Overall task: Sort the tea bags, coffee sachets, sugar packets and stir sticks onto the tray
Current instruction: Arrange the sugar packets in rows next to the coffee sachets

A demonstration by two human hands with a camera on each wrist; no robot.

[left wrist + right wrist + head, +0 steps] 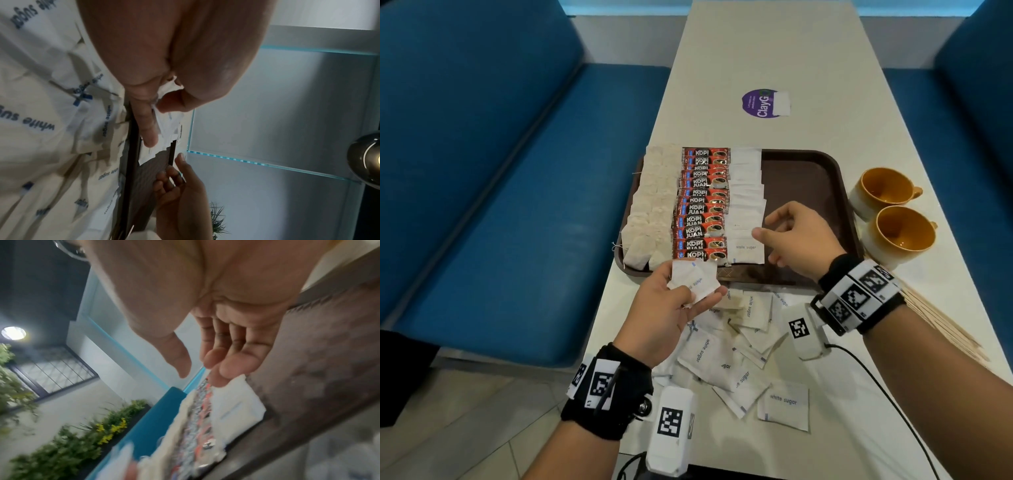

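Note:
On the brown tray (808, 178) lie three columns: tea bags (650, 205) at the left, red coffee sachets (703, 205) in the middle and white sugar packets (748, 205) beside them. My left hand (681, 298) pinches a few sugar packets (695, 282) just in front of the tray's near edge; the left wrist view shows these packets (166, 123) between thumb and fingers. My right hand (767, 228) hovers over the tray beside the sugar column, fingers relaxed and holding nothing, as the right wrist view (197, 368) confirms. Stir sticks (941, 322) lie under my right wrist.
A loose heap of sugar packets (736, 346) covers the table between my wrists. Two yellow-lined mugs (883, 192) (900, 233) stand right of the tray. The tray's right part is bare. Blue benches flank the table; a purple sticker (760, 102) lies farther back.

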